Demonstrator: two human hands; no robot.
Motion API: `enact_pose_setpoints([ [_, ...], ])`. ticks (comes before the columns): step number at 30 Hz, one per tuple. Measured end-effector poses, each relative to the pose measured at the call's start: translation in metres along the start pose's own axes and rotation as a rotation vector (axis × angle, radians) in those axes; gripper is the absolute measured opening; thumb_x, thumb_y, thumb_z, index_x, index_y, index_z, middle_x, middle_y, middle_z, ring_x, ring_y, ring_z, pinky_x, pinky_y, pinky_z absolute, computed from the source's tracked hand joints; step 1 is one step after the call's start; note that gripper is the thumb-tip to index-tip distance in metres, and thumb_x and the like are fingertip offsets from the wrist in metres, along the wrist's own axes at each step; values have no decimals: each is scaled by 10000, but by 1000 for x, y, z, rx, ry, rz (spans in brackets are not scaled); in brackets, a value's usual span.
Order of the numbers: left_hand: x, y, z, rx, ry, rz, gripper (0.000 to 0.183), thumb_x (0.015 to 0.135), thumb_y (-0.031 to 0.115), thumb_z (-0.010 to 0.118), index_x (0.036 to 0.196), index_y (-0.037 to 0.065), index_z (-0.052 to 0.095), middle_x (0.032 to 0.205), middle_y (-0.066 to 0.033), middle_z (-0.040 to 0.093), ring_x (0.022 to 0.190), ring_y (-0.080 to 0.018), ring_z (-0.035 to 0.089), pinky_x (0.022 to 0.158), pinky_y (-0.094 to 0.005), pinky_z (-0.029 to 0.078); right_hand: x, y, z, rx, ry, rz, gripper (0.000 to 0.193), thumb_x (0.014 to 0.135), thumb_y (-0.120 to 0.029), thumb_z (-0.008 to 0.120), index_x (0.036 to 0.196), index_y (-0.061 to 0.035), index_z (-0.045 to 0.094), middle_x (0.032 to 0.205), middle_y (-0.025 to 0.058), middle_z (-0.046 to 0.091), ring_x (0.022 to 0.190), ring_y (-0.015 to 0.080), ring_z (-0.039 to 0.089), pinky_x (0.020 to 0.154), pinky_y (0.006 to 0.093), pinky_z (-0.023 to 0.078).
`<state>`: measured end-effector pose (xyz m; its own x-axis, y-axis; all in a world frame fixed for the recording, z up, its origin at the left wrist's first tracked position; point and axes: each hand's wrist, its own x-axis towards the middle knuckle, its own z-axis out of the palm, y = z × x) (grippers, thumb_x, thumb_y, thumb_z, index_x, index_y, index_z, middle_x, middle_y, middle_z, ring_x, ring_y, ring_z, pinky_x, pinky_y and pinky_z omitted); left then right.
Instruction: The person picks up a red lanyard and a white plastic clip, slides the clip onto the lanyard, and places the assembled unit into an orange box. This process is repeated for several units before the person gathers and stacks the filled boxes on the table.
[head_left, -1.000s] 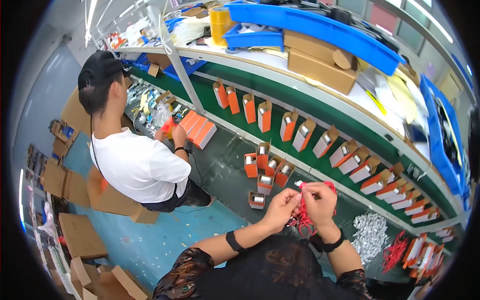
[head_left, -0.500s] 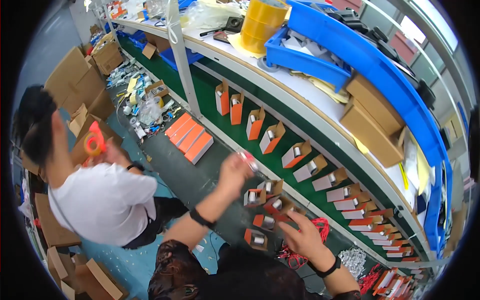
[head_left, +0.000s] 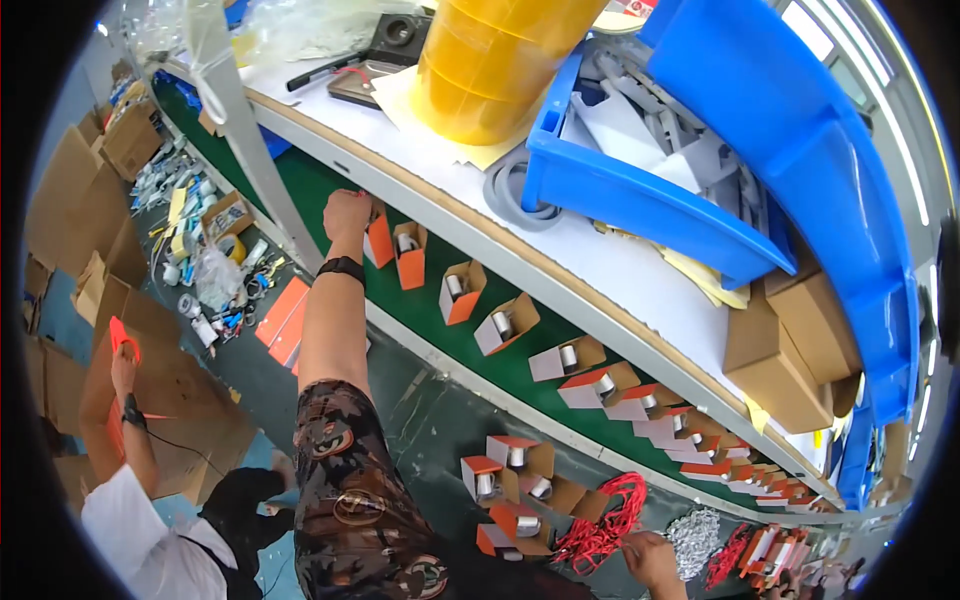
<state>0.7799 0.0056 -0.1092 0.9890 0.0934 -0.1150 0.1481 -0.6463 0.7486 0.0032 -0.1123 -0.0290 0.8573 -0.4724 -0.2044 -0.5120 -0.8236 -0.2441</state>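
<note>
My left hand (head_left: 347,215) reaches far over the green conveyor belt (head_left: 315,208), beside the farthest open orange-and-white box (head_left: 378,242) of the row. Its fingers are curled, and the box and the hand's back hide what they hold. Low on the right, my right hand (head_left: 655,562) is by the edge of a tangle of red cables (head_left: 606,525). The fingers there are bent together; anything between them is too small to make out. A cluster of open boxes (head_left: 515,490) with white cylindrical pieces inside stands left of the cables.
Above the belt runs a white shelf (head_left: 640,300) with a yellow tape roll (head_left: 490,70) and a blue bin (head_left: 640,215). A silvery pile (head_left: 693,540) lies right of the cables. A co-worker (head_left: 160,530) in white sits at left by cardboard boxes (head_left: 190,390).
My left hand has gone forward from above the floor to the belt's far box; the small red-and-white item it held is hidden now. My right hand left the box cluster for the red cables.
</note>
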Motion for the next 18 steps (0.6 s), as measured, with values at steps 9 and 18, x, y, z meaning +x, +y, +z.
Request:
enact_pose_setpoints([
  [9,24,-33,20,248,97,554,436,885,381,568,1196,83,634,1177,-195,655,1089,-404,614,884,-469,517,8,-11,-17,1,-64,111,181,753,-139,728,929,-102,708,887,119,691,826,326,661,729,411,544],
  [18,-9,-25,-14,145,12,827,237,878,202,550,793,5,651,876,-215,668,842,-411,636,718,-491,499,-36,-3,7,28,-150,204,220,801,-179,640,967,-47,698,955,163,697,877,374,650,765,456,533],
])
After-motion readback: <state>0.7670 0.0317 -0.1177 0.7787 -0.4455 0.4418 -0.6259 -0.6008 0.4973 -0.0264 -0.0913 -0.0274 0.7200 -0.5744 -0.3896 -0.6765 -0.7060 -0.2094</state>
